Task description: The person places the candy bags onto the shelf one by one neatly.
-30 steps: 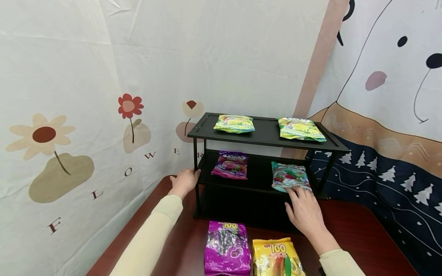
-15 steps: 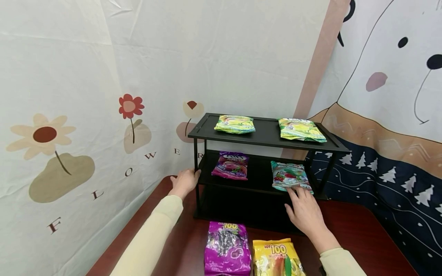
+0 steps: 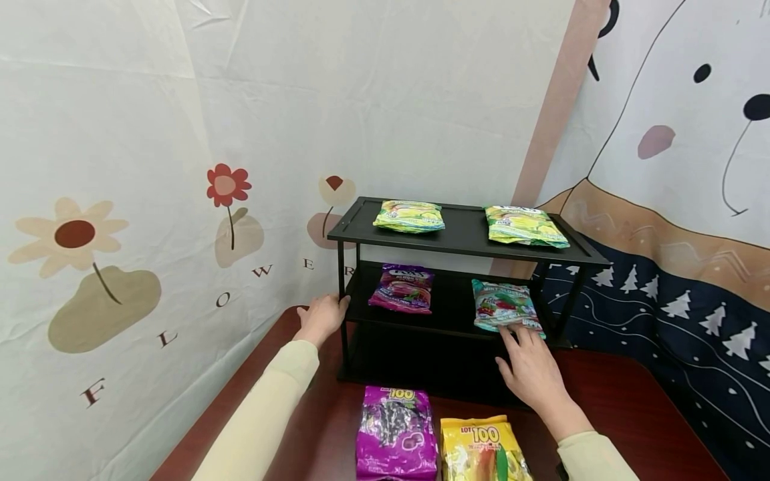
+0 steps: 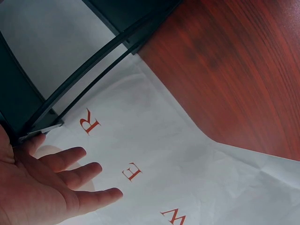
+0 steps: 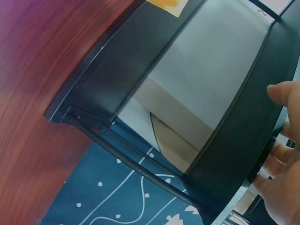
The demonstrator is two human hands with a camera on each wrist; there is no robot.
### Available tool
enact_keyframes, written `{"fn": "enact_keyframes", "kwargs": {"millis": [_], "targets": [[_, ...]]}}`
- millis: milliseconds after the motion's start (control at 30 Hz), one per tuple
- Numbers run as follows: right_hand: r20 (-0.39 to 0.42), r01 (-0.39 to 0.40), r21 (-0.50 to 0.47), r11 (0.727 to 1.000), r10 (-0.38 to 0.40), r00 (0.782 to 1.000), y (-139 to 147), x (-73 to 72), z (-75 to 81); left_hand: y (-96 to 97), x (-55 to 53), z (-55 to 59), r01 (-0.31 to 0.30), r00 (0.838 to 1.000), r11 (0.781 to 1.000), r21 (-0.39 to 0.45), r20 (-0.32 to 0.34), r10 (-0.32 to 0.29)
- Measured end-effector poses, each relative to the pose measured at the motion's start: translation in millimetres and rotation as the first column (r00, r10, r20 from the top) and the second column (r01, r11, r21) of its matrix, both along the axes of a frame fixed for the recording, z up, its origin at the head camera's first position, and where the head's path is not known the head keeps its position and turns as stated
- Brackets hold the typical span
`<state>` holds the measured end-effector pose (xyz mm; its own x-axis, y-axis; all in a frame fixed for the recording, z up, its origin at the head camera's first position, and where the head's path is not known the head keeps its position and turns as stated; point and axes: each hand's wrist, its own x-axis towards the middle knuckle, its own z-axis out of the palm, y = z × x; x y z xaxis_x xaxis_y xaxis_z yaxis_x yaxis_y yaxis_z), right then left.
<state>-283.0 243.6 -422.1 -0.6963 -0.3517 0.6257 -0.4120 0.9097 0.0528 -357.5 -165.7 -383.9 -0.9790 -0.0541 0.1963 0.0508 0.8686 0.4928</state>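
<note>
My right hand rests its fingertips on the near edge of a teal mint candy bag, on the right of the rack's middle shelf. The thumb hangs apart, below the shelf's front edge. In the right wrist view, the hand lies along that edge; the bag is out of sight there. My left hand touches the black rack at its left side, by the middle shelf. In the left wrist view, that hand's fingers are spread, with one against the shelf corner. A purple berry candy bag lies left on the same shelf.
Two yellow-green candy bags lie on the top shelf. In front of the rack, a purple bag and a yellow bag lie on the red-brown table. Printed cloth hangs behind and at both sides.
Between the first frame and the second, the teal candy bag shifts very slightly under my right fingertips. Both hands stay almost in place.
</note>
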Motion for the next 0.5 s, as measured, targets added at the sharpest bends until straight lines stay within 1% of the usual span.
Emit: {"fn": "enact_keyframes", "kwargs": {"millis": [133, 233, 500], "targets": [[0.014, 0.009, 0.002, 1.0, -0.009, 1.0, -0.7, 1.4, 0.2, 0.0, 0.7, 0.4, 0.003, 1.0, 1.0, 0.001, -0.002, -0.003], [0.005, 0.006, 0.002, 1.0, -0.006, 1.0, -0.8, 1.7, 0.0, 0.0, 1.2, 0.9, 0.005, 1.0, 1.0, 0.003, -0.004, -0.005], [-0.087, -0.034, -0.045, 0.998, 0.03, 0.996, 0.9, 0.4, -4.1, -0.1, 1.3, 1.4, 0.005, 1.0, 1.0, 0.01, -0.001, -0.005]]}}
